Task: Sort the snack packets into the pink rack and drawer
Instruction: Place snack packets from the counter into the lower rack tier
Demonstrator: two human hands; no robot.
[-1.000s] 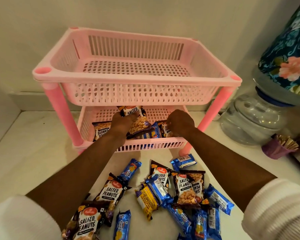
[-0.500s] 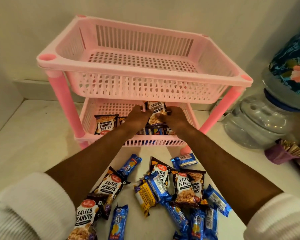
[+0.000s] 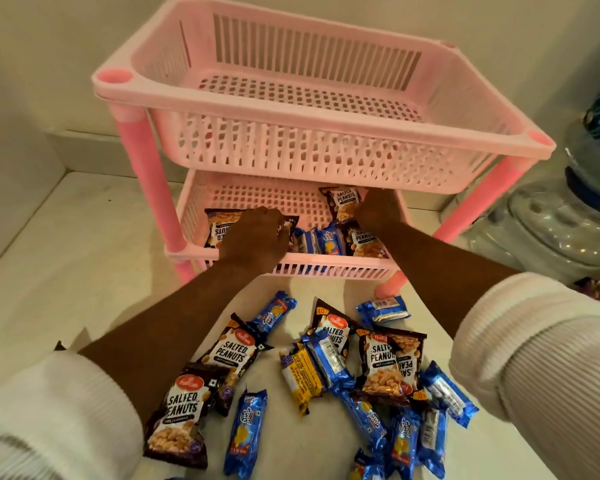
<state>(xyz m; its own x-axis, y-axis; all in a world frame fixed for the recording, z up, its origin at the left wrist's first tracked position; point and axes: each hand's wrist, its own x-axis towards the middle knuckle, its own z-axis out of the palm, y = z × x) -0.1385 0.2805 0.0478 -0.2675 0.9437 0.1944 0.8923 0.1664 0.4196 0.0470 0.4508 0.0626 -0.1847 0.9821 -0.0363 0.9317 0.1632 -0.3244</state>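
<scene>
— Your left hand (image 3: 253,240) is palm-down on a peanut packet (image 3: 219,228) at the left of the lower tray (image 3: 187,216), fingers curled over its edge. Is it pinched or only pressed?
— Cannot tell; your knuckles hide the fingertips. Your right hand (image 3: 378,211) is at the tray's back right, thumb and fingers closed on an upright peanut packet (image 3: 343,202)
— What lies between your hands?
— Blue biscuit packets (image 3: 321,240) along the front wall, and another peanut packet (image 3: 366,242) just under your right wrist
— And the upper tray (image 3: 291,112)?
— Nothing shows in it. Both trays sit on pink legs (image 3: 146,174)
— Outside the rack?
— On the white counter (image 3: 49,271) between your forearms, a loose pile (image 3: 326,368): peanut packets, blue biscuit packets, one yellow one (image 3: 300,375). Your white sleeves (image 3: 534,358) are pushed up. A clear water jar (image 3: 551,230) stands to the right
</scene>
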